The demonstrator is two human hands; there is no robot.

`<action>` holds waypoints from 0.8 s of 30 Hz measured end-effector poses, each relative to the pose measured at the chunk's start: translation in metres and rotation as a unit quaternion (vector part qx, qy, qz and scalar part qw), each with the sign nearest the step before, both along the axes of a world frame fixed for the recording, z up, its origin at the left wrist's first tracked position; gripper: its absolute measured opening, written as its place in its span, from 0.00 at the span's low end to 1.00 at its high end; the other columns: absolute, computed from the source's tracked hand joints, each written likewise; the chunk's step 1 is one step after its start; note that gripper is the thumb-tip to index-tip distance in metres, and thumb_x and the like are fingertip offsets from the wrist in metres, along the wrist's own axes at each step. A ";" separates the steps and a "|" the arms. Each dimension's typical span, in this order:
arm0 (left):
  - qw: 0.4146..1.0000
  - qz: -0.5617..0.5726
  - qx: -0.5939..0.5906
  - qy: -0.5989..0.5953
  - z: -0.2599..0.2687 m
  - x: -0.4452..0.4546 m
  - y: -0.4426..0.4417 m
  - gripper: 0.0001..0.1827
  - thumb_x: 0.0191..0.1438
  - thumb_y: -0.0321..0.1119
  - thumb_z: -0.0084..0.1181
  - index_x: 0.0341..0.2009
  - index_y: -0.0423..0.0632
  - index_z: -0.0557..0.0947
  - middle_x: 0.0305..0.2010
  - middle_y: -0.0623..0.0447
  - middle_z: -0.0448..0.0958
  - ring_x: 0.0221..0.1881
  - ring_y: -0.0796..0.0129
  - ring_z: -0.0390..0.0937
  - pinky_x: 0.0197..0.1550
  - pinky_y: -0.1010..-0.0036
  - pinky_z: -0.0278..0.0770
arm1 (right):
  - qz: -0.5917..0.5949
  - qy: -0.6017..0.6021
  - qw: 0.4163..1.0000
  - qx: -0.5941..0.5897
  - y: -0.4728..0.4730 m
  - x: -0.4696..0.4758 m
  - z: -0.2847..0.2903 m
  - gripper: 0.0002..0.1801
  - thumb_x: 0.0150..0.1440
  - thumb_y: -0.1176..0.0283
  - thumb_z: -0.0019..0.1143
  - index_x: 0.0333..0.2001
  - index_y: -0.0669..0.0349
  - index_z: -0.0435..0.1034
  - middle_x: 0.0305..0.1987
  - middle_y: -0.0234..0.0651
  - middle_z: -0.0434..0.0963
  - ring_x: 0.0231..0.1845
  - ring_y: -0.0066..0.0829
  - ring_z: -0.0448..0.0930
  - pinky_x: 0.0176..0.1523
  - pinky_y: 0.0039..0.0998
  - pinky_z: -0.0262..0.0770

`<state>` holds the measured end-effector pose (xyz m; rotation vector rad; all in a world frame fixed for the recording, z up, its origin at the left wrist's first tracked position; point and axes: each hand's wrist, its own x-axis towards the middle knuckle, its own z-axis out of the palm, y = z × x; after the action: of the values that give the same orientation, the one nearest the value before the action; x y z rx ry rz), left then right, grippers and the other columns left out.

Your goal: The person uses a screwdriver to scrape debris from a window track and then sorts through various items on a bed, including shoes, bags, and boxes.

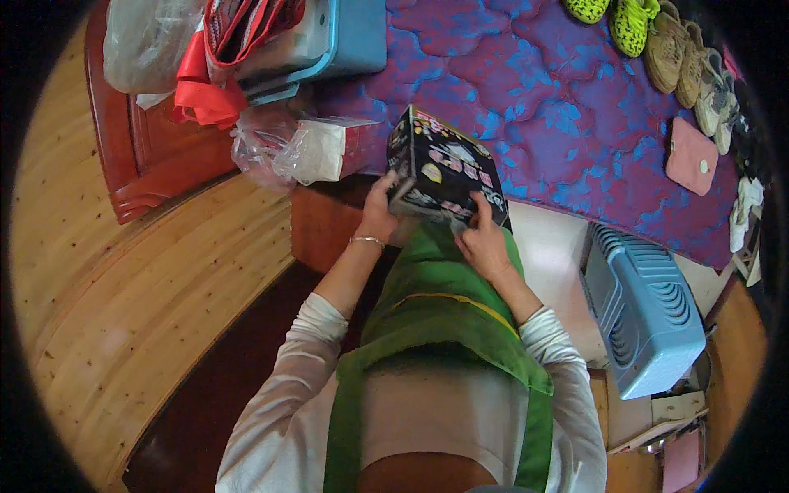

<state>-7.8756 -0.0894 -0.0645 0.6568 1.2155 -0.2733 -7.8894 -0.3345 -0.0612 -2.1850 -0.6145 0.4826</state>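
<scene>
A black printed cardboard box (453,163) is held tilted above my lap, near the edge of a purple and blue floral quilted cover (542,117). My left hand (378,212) grips its left near corner, with a bracelet at the wrist. On the near right side, my right hand (484,237) presses against the box, its index finger extended over the printed face. Some clear plastic shows along the box's near edge. The green apron (444,296) lies just below both hands. The undersides of the box and some fingertips are hidden.
Left of the box sit a white-and-red carton (325,151) and a clear plastic bag (262,148). Behind them is a blue plastic bin (357,40) with red fabric. Several shoes (666,52) and a pink pad (691,157) lie right. A blue plastic stool (647,308) is lower right.
</scene>
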 end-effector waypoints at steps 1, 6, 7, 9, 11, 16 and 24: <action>0.999 0.014 0.024 0.015 -0.004 0.002 0.009 0.18 0.59 0.42 0.51 0.51 0.46 0.76 0.50 0.48 0.77 0.50 0.57 0.75 0.53 0.58 0.73 | 0.012 0.003 1.000 0.021 0.008 0.006 0.001 0.08 0.42 0.77 0.61 0.20 0.66 0.69 0.65 0.55 0.54 0.32 0.43 0.76 0.36 0.39 0.76; 0.993 0.067 0.056 -0.077 -0.009 0.003 0.029 0.22 0.59 0.51 0.52 0.50 0.49 0.75 0.53 0.51 0.74 0.52 0.58 0.72 0.57 0.59 0.68 | 0.005 0.022 0.996 0.082 0.040 0.023 0.002 0.06 0.39 0.83 0.55 0.25 0.70 0.69 0.66 0.52 0.57 0.38 0.45 0.76 0.43 0.40 0.76; 0.992 0.083 0.057 -0.071 -0.007 0.002 0.030 0.25 0.59 0.53 0.52 0.51 0.48 0.74 0.54 0.51 0.73 0.54 0.59 0.71 0.59 0.60 0.66 | 0.008 0.014 0.997 0.072 0.044 0.024 0.002 0.07 0.40 0.83 0.54 0.27 0.70 0.70 0.65 0.52 0.58 0.40 0.46 0.77 0.45 0.39 0.76; 0.992 0.035 0.067 -0.100 -0.002 0.002 0.027 0.33 0.58 0.62 0.46 0.58 0.50 0.68 0.60 0.52 0.69 0.59 0.60 0.66 0.62 0.59 0.61 | -0.028 0.041 0.993 0.106 0.051 0.024 0.002 0.16 0.42 0.83 0.52 0.38 0.69 0.71 0.66 0.55 0.58 0.50 0.48 0.75 0.51 0.38 0.73; 0.992 0.025 0.061 -0.106 0.002 0.002 0.024 0.36 0.59 0.65 0.42 0.61 0.52 0.65 0.61 0.52 0.67 0.61 0.59 0.64 0.62 0.58 0.60 | -0.063 0.127 0.982 0.127 0.056 0.022 0.001 0.24 0.43 0.83 0.50 0.48 0.69 0.68 0.66 0.56 0.58 0.53 0.50 0.74 0.54 0.38 0.72; 0.986 -0.033 0.069 -0.149 0.004 -0.002 0.019 0.37 0.59 0.67 0.38 0.63 0.54 0.63 0.64 0.52 0.64 0.63 0.59 0.61 0.65 0.55 0.56 | -0.031 0.052 0.989 0.135 0.060 0.018 0.004 0.36 0.46 0.80 0.50 0.62 0.68 0.56 0.56 0.59 0.66 0.46 0.52 0.74 0.52 0.42 0.70; 0.987 0.002 0.049 -0.154 0.001 -0.007 0.023 0.36 0.61 0.63 0.37 0.65 0.53 0.61 0.67 0.51 0.62 0.65 0.56 0.60 0.66 0.56 0.56 | -0.062 0.203 0.968 0.132 0.060 0.007 0.002 0.39 0.45 0.81 0.48 0.64 0.68 0.53 0.57 0.59 0.67 0.48 0.53 0.74 0.53 0.41 0.70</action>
<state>-7.8826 -0.0667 -0.0630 0.7516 0.9377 -0.1048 -7.8822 -0.2744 -0.0597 -1.7896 -0.2956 0.7143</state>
